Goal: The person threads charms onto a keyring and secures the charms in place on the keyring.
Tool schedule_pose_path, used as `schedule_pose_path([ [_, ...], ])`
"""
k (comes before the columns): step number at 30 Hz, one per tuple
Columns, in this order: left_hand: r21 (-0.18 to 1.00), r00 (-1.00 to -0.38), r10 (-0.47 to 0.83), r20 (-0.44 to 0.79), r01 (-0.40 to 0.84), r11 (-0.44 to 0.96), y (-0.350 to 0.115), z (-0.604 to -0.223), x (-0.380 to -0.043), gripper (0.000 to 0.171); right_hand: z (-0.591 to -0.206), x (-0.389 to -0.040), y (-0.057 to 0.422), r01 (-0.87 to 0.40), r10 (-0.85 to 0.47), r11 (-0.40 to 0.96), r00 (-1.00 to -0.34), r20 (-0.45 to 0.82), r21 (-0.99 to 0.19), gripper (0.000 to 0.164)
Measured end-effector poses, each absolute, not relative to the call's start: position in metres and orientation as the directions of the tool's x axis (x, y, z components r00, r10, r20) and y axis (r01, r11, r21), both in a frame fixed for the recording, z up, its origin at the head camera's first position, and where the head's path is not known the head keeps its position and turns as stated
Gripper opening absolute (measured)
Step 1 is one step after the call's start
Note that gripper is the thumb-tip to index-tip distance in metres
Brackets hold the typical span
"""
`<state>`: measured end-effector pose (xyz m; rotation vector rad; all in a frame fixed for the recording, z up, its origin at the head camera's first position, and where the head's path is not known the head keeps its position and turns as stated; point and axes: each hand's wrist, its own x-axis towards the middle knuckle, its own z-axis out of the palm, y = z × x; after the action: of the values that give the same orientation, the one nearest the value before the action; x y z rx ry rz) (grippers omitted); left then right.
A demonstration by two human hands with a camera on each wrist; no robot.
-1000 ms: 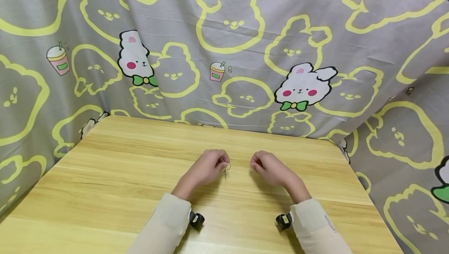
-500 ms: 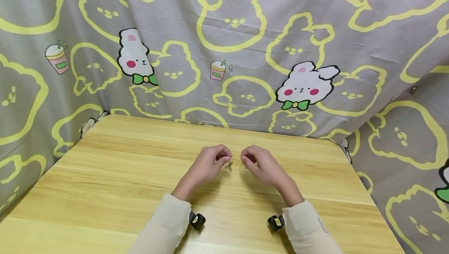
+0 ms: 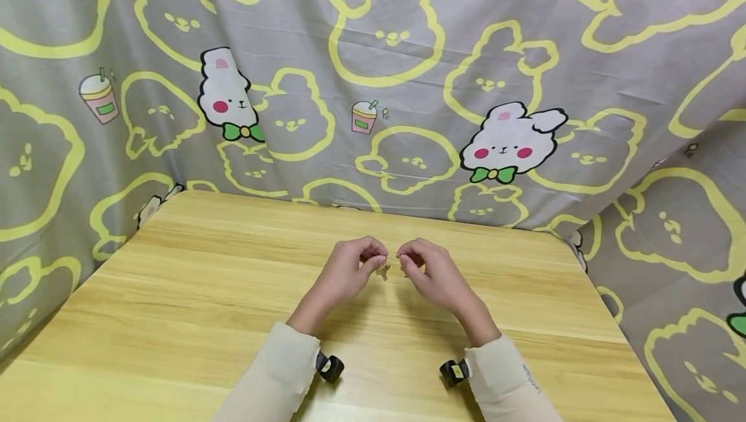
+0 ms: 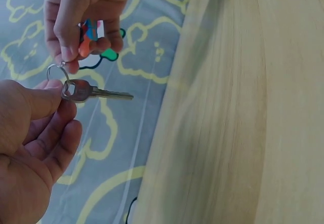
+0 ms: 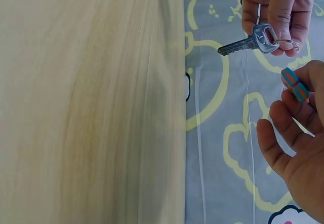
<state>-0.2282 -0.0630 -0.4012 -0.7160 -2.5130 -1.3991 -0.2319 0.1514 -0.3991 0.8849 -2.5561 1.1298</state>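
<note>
My left hand (image 3: pixel 355 270) pinches a thin metal key ring (image 4: pixel 49 72) between thumb and forefinger, above the table. A silver key (image 4: pixel 112 94) hangs from that ring, its blade pointing away from the fingers. Facing it, my right hand (image 3: pixel 432 273) pinches a small orange and blue piece (image 5: pixel 294 84), like a keychain charm. In the left wrist view the right fingertips sit right at the ring's upper edge; whether ring and charm are joined is hidden. Beside the key, a second slim metal piece (image 5: pixel 259 13) shows by the left fingers in the right wrist view.
A wood-grain table (image 3: pixel 204 318) lies under both hands. Behind it and at both sides hangs a grey curtain (image 3: pixel 408 98) with yellow cartoon outlines. Small black cameras are strapped at the left cuff (image 3: pixel 330 368) and the right cuff (image 3: pixel 454 373).
My right hand has moved left and slightly away from me, so the two hands are nearly together. My left hand has lifted a little, with the key still hanging from its fingers.
</note>
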Motion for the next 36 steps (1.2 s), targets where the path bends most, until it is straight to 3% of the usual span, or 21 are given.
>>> schedule_pose_path([
  [6, 0.74, -0.864, 0.334, 0.375, 0.497, 0.454, -0.0604, -0.4021, -0.2282, 0.004, -0.3968, -0.2306, 0.1537, -0.591, -0.429, 0.53, -0.805, 0.409, -0.607, 0.007],
  [23, 0.724, -0.848, 0.31, 0.43, 0.529, 0.444, -0.0599, -0.4, -0.2275, 0.005, -0.3933, -0.227, 0.1526, -0.674, -0.456, 0.502, -0.739, 0.496, -0.542, 0.008],
  [36, 0.69, -0.828, 0.324, 0.458, 0.561, 0.458, -0.0572, -0.4012, -0.2288, 0.006, -0.3938, -0.2277, 0.1516, -0.672, -0.489, 0.508, -0.74, 0.462, -0.539, 0.011],
])
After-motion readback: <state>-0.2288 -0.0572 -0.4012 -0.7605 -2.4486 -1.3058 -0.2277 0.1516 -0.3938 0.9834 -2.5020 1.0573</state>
